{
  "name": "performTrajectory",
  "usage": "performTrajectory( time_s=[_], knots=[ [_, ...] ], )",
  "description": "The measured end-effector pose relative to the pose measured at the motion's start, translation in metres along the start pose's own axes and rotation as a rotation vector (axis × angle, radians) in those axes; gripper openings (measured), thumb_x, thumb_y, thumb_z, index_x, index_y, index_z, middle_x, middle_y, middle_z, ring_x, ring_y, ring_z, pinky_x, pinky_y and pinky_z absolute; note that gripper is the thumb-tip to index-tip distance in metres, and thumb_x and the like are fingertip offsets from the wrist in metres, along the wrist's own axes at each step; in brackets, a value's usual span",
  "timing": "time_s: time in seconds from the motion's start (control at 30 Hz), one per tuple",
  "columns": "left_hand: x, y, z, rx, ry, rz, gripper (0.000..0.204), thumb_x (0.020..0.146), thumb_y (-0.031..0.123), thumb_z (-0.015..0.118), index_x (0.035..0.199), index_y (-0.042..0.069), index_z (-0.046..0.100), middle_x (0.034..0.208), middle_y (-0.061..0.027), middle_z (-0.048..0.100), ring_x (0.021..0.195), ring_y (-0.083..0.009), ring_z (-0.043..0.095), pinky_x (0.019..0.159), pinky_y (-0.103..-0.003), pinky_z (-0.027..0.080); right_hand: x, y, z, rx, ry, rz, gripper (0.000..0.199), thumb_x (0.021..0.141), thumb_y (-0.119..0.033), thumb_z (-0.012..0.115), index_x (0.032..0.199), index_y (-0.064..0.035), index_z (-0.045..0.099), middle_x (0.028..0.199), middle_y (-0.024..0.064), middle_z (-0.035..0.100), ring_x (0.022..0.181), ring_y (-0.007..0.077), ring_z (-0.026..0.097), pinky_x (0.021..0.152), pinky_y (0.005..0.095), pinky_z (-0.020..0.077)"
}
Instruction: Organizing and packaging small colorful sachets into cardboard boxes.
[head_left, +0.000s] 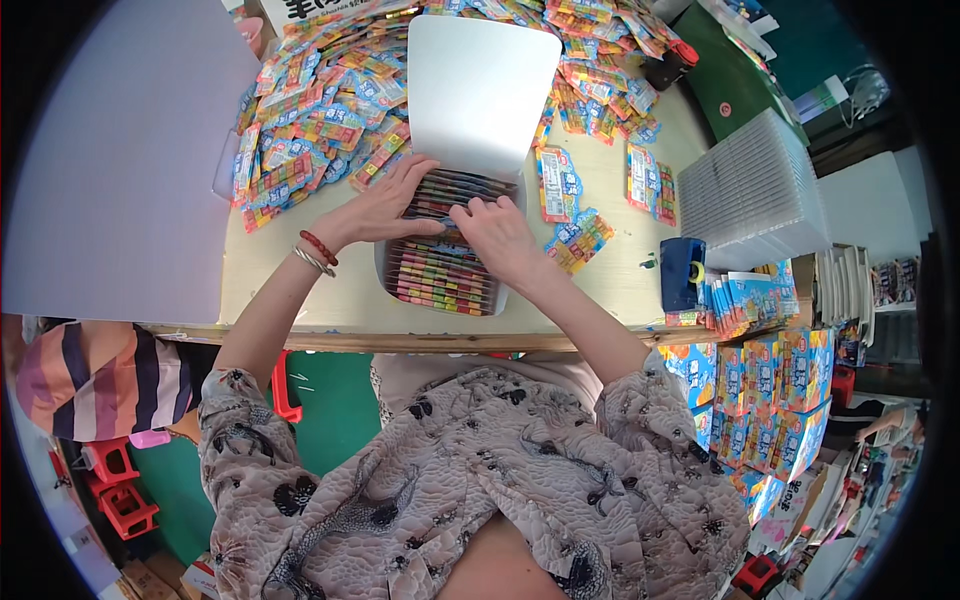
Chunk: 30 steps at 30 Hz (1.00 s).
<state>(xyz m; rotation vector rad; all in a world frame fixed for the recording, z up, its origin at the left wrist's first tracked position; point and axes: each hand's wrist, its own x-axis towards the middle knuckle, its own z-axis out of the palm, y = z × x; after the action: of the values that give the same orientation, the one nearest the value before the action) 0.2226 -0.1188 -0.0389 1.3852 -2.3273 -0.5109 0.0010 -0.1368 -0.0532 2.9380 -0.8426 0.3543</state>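
L hand (pixel 385 205) lies flat, fingers spread, palm pressing on the row of colourful packets (pixel 440 265) in the open white box (pixel 385 272) at desk (pixel 600 290) centre. Looks like it's holding the stack down so it doesn't spring up. R hand (pixel 500 232) is curled, fingertips pinching/tucking packet tops near the hinge end; can't tell if it actually grips one. Box lid (pixel 480 85) stands up at the back, out of the way. Packets stand on edge, tightly packed, pink/yellow/green stripes w/ blue. Loose packets (pixel 320 120) heaped at the rear of the desk, a few more beside the box on the R. Blue tape dispenser (pixel 682 272) and clear tray stack (pixel 750 190) further R.
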Motion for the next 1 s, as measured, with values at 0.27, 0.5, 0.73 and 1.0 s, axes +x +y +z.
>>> performTrajectory(
  time_s=[0.27, 0.5, 0.73, 1.0],
  knots=[
    [0.004, 0.010, 0.024, 0.860, 0.037, -0.065, 0.071, 0.068, 0.020, 0.072, 0.130, -0.001, 0.043, 0.127, -0.0134, 0.041, 0.128, -0.0294, 0.034, 0.106, -0.039, 0.030, -0.003, -0.003, 0.005, -0.058, 0.041, 0.003, 0.015, 0.076, -0.010, 0.058, 0.091, -0.0079, 0.057, 0.078, 0.0038, 0.056, 0.077, 0.0198, 0.059, 0.070, 0.0321, 0.0408],
    [0.001, 0.018, 0.029, 0.741, 0.066, -0.117, 0.073, 0.068, 0.012, 0.070, 0.132, 0.000, 0.040, 0.124, -0.0151, 0.042, 0.125, -0.0275, 0.036, 0.105, -0.039, 0.028, 0.006, -0.003, 0.010, -0.081, -0.062, -0.013, 0.006, 0.077, -0.012, 0.058, 0.083, -0.0096, 0.060, 0.078, 0.0025, 0.057, 0.089, 0.0190, 0.054, 0.073, 0.0327, 0.0422],
    [-0.006, 0.032, -0.001, 0.423, 0.228, 0.154, 0.049, 0.073, 0.011, 0.067, 0.120, 0.009, 0.051, 0.119, -0.0091, 0.048, 0.115, -0.0270, 0.045, 0.095, -0.041, 0.037, -0.011, 0.019, -0.010, 0.147, 0.193, -0.024, 0.009, 0.079, -0.014, 0.058, 0.085, -0.0077, 0.061, 0.084, 0.0053, 0.060, 0.087, 0.0212, 0.056, 0.071, 0.0330, 0.0448],
    [-0.019, 0.021, 0.006, 0.183, -0.148, 0.088, 0.009, 0.082, 0.011, 0.056, 0.081, 0.006, 0.063, 0.085, -0.0073, 0.059, 0.088, -0.0240, 0.059, 0.080, -0.035, 0.047, -0.015, 0.007, -0.011, 0.243, -0.318, 0.009, 0.010, 0.081, -0.006, 0.054, 0.089, -0.0039, 0.061, 0.084, 0.0148, 0.063, 0.083, 0.0330, 0.063, 0.071, 0.0435, 0.0506]
  ],
)
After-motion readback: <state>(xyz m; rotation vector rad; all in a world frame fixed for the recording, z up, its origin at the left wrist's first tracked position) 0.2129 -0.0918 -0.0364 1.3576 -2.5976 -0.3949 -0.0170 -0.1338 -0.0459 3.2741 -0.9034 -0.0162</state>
